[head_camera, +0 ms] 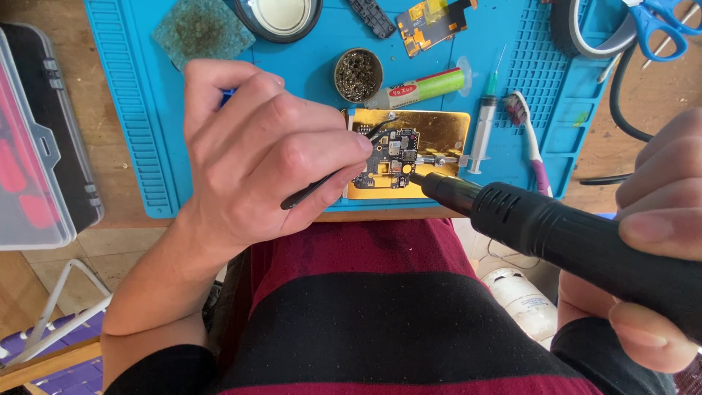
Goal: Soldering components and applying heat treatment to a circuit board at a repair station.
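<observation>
The board (391, 159) lies on a gold plate (439, 135) on the blue mat (307, 66), near the table edge. The left hand (256, 150) has its fingers pinching black tweezers (322, 184), tips on the board. The right hand (658, 234) has its fingers wrapped around a black heat tool (541, 223), with the nozzle just beside the board. A syringe (484, 124) and toothbrush (530, 139) lie to the right.

Hot-air tool (556, 230) over circuit board (391, 161)

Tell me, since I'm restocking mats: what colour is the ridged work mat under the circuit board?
Bright blue ridged silicone work mat, clearest in the head view.
</observation>
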